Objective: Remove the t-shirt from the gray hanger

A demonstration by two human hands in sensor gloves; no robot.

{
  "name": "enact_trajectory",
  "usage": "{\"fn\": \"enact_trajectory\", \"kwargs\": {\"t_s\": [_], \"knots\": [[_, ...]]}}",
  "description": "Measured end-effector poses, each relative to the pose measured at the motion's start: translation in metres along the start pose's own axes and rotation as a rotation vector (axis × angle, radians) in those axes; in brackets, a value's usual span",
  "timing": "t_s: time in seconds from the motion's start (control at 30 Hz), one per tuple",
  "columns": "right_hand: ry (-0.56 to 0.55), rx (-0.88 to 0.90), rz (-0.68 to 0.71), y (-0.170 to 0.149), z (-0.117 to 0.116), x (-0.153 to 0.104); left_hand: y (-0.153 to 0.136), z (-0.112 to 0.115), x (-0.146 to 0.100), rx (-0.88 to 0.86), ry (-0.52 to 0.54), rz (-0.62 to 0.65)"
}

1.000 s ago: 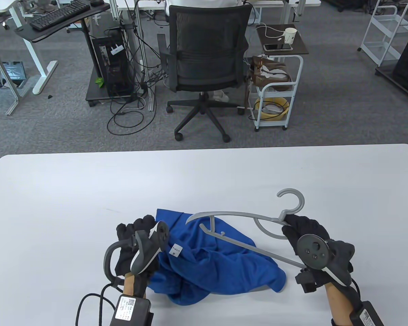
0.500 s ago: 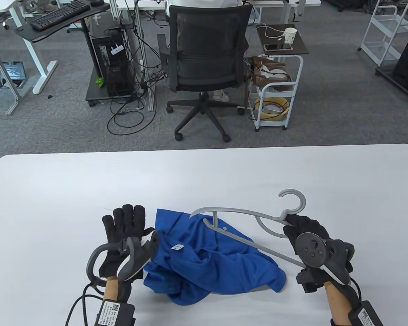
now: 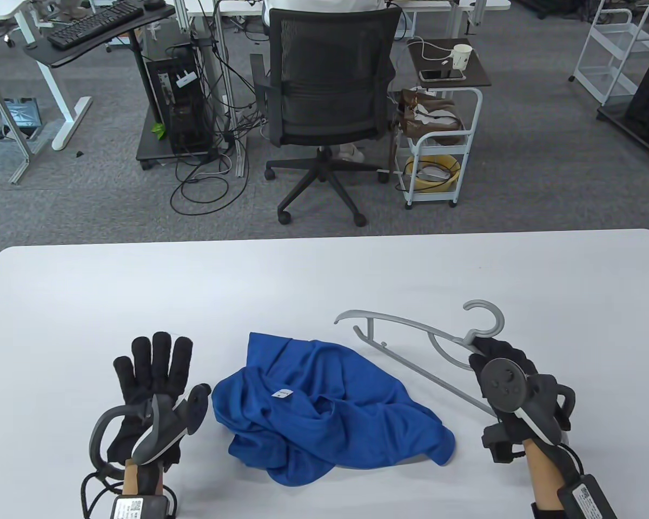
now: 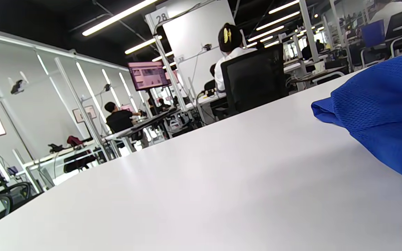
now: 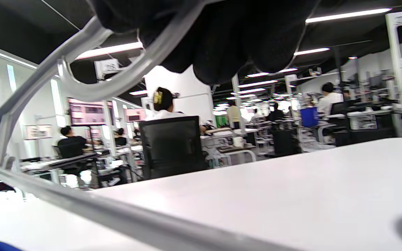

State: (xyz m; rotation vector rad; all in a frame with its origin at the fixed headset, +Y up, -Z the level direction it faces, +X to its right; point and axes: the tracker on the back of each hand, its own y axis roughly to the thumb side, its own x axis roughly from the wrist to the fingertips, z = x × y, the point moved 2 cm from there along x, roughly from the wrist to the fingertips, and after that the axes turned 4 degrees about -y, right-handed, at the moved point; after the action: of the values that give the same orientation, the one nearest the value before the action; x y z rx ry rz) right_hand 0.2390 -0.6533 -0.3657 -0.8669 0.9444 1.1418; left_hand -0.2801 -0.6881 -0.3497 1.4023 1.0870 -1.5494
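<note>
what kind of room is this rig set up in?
Likely an open-plan office or lab used for data collection: a mesh office chair sits past the white table, desks carry a keyboard and monitors, and people sit working at rows of workstations.

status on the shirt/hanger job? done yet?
Looks done: the blue t-shirt lies crumpled on the white table, and the gray hanger sits clear of it to the right, no cloth on it. In hand: the right hand grips the hanger near its hook. The left hand is flat, fingers spread, holding nothing. Left: at most setting the hanger down.
</note>
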Motion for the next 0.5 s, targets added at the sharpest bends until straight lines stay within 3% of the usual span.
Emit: {"fn": "enact_trajectory", "kwargs": {"t_s": [0.3,0.5], "knots": [[0.084,-0.241,-0.221,-0.053,-0.035,0.047,-0.006,0.006,0.0,-0.014,-0.037,-0.015],[0.175,-0.218,-0.33,-0.08,-0.059,0.063,-0.006,0.011,0.0,-0.005,-0.061,-0.015]]}}
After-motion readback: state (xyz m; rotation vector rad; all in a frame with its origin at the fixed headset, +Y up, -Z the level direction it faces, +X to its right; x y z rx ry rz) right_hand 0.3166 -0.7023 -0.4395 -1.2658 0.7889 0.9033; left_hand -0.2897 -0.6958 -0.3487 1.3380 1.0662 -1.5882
